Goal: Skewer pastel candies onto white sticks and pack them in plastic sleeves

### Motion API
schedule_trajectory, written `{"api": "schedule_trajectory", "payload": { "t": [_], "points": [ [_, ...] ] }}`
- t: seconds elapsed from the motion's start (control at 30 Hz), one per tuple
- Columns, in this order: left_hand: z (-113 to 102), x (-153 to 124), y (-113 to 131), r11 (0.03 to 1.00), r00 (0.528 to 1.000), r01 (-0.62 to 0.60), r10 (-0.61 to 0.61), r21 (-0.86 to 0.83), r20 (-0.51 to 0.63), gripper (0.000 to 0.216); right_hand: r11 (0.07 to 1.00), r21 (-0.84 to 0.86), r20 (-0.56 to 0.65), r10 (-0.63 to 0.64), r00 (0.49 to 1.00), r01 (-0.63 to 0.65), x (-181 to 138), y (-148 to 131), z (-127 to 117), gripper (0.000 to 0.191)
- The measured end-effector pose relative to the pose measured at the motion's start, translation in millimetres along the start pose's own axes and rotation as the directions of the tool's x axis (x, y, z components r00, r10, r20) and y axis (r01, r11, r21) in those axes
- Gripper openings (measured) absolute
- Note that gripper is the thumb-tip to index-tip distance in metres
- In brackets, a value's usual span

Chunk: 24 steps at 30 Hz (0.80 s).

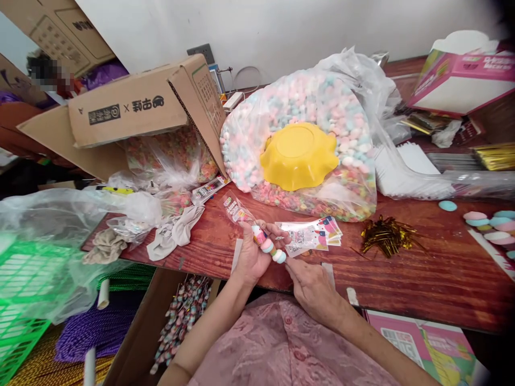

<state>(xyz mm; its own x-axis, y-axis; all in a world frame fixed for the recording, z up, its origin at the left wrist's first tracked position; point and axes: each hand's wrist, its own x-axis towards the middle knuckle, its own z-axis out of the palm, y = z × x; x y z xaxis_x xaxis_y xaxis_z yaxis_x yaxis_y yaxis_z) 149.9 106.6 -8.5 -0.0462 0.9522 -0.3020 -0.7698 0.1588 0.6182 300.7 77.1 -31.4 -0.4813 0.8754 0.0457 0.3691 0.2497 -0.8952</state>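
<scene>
My left hand (252, 256) is closed on a clear printed sleeve (237, 210) with a stick of pastel marshmallows (269, 246) part way into it. My right hand (309, 287) sits just below the stick's lower end, fingers pinched toward it; whether it grips the stick is not clear. A small stack of printed sleeves (311, 234) lies on the red wooden table (422, 273) right behind my hands. A heap of gold twist ties (387, 234) lies to their right.
A big clear bag of pastel marshmallows (306, 96) with a yellow bowl (298, 155) upside down on it fills the table's middle. A cardboard box (148, 104) leans at left. Below the table, a box holds finished sticks (181, 316). Loose marshmallows (493, 225) lie at right.
</scene>
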Motion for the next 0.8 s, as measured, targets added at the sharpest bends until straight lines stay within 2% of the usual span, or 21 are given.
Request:
{"api": "schedule_trajectory", "payload": {
  "t": [0.03,0.1,0.23,0.33,0.4,0.47,0.53,0.6,0.7,0.77,0.8],
  "points": [
    [0.5,-0.3,-1.1,0.999,1.0,-0.015,0.015,0.031,0.003,0.058,0.997,-0.068,-0.021,-0.031,0.999,0.03,0.6,-1.1,0.0,0.031],
    [1.7,-1.0,-4.1,0.996,0.999,-0.033,0.032,0.084,0.02,0.059,0.999,-0.035,0.013,-0.026,1.0,0.026,2.0,-3.7,0.3,0.033],
    [0.0,-3.5,-8.7,0.994,0.999,-0.024,0.02,0.11,0.033,0.055,0.944,0.306,0.107,0.092,0.99,-0.121,7.4,-5.2,0.5,0.041],
    [-5.9,-5.1,-4.7,0.988,0.989,0.025,-0.046,0.15,0.14,0.056,0.895,0.42,0.056,0.143,0.988,-0.153,10.0,0.7,-0.2,0.041],
    [-9.7,-3.4,3.4,0.985,0.976,0.037,-0.071,0.166,0.207,0.068,0.885,0.441,0.009,0.158,0.987,-0.146,9.2,6.5,0.0,0.04],
    [-11.0,2.2,15.6,0.989,0.98,0.008,-0.038,0.15,0.197,0.08,0.882,0.451,-0.011,0.162,0.987,-0.139,6.9,11.4,1.1,0.04],
    [-9.2,11.0,29.6,0.99,0.99,-0.041,0.023,0.133,0.14,0.085,0.89,0.434,-0.015,0.161,0.987,-0.139,4.3,13.8,2.6,0.04],
    [-5.1,20.4,41.6,0.987,0.991,-0.097,0.084,0.128,0.108,0.08,0.915,0.38,-0.027,0.155,0.987,-0.133,2.2,13.5,3.6,0.039],
    [2.9,29.7,48.3,0.981,0.985,-0.148,0.135,0.124,0.105,0.051,0.98,0.188,-0.109,0.093,0.99,-0.072,0.3,11.3,2.7,0.036],
    [7.7,31.5,44.9,0.982,0.986,-0.153,0.145,0.106,0.082,0.034,1.0,0.003,-0.199,-0.008,0.98,0.009,-0.5,11.0,1.0,0.032],
    [9.5,31.4,41.7,0.984,0.987,-0.153,0.148,0.088,0.066,0.032,0.996,-0.076,-0.236,-0.059,0.97,0.042,-0.7,11.4,0.2,0.031]
  ]
}}
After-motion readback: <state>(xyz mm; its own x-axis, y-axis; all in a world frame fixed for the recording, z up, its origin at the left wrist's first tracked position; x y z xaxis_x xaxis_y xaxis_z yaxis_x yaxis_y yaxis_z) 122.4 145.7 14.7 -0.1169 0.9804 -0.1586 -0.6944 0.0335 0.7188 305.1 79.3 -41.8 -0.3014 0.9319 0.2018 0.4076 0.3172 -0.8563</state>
